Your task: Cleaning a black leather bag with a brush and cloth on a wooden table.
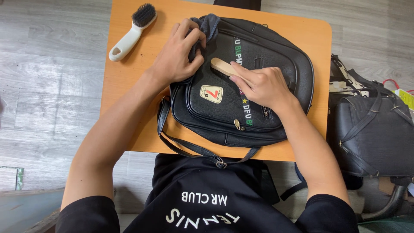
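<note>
Here, left hand (179,54) pinching grey cloth (206,23) at black bag (267,69) edge, right hand (261,86) gripping wooden brush (223,66)

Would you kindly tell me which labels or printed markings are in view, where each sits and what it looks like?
Square patch: on the front pocket of the black backpack, cream with a red and black emblem.
Printed strip: runs down the backpack's front, dark with green and white lettering and a yellow star, partly under the right hand.
Yellow tag: at the right edge, beside the second black bag, mostly cut off.
</note>
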